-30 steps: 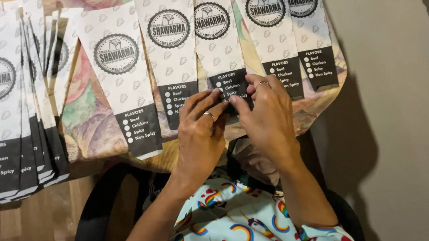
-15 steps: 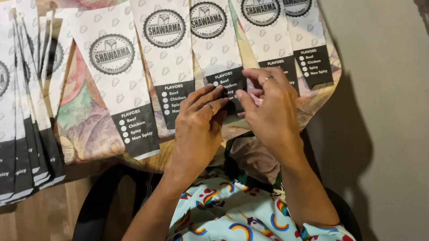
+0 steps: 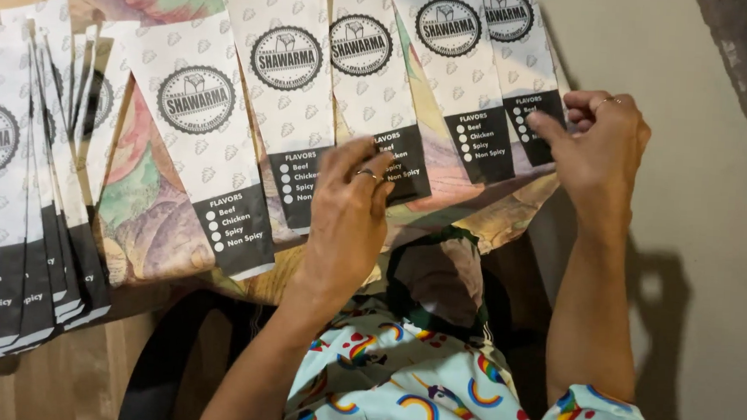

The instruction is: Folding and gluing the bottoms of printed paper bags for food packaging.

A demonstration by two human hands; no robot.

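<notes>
On the table [image 3: 147, 224], left hand [image 3: 349, 213] presses one paper bag [image 3: 380, 82], fingers flat; right hand [image 3: 603, 145] pinches another bag [image 3: 517, 64].

A light blue garment [image 3: 432, 383] is worn, printed all over with rainbow arcs in red, yellow and blue, small red hearts and dots — the short sleeve on the right arm carries the same pattern. The forearms are left bare below the sleeves. A thin ring is seen on a finger of the left hand [image 3: 349, 213], and another slim band is worn on a finger of the right hand [image 3: 598, 145] — no watch or bracelet detail can be made out.
</notes>
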